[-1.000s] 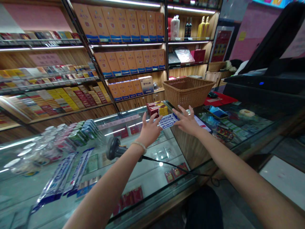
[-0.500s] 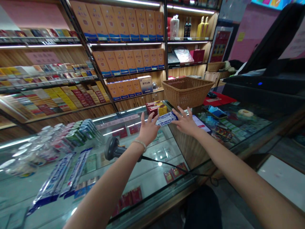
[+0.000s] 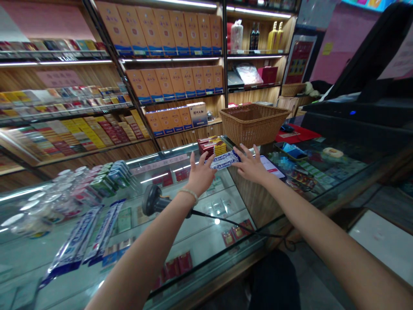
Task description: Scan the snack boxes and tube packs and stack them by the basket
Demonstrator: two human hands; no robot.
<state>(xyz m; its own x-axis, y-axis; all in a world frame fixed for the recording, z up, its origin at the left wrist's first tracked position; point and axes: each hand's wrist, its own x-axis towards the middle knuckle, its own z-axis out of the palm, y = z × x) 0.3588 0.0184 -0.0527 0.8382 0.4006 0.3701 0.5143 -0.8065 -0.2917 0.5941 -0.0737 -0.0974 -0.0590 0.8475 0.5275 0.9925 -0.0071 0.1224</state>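
Note:
Both my arms reach out over a glass counter (image 3: 200, 232). Between my hands is a blue-and-white carton (image 3: 223, 160), held by its two ends above the counter's far corner. My left hand (image 3: 200, 174) presses its left end with fingers raised. My right hand (image 3: 250, 165) presses the right end, fingers spread. Just behind the carton lies a stack of red and yellow cartons (image 3: 213, 147).
A wicker basket (image 3: 253, 122) stands behind the stack. A barcode scanner (image 3: 151, 202) with a cable lies under my left forearm. Long blue-and-white cartons (image 3: 84, 237) and small packs (image 3: 106, 181) lie on the glass at left. Shelves of boxes fill the back wall; a till screen (image 3: 371, 56) stands at right.
My hands have drawn slightly closer together and the carton has shifted a little left and toward the stack. The view has barely moved.

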